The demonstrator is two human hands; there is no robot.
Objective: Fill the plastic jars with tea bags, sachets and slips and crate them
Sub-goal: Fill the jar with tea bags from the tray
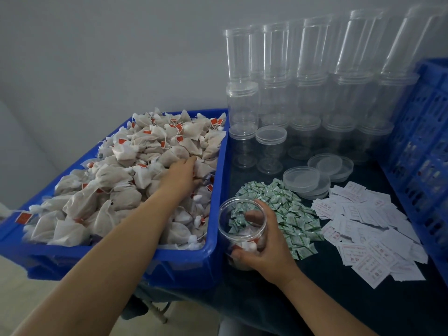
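Over the big blue plastic tub point(213, 248), the left hand point(180, 174) curls its fingers into the soft, light white paper tea bags point(121, 170), best pinched by their bodies, while the right hand point(263, 246) wraps the clear, stiff plastic jar point(238, 224) beside it, low on its slippery wall.

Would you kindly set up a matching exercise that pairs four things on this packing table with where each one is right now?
Things:
1. tea bags
2. green sachets
3. paper slips
4. open jar

Places:
A. spread at the table's right, by the blue crate
B. held in the right hand
C. heaped in the blue tub
D. piled between the jar and the slips

Pairs: 1-C, 2-D, 3-A, 4-B
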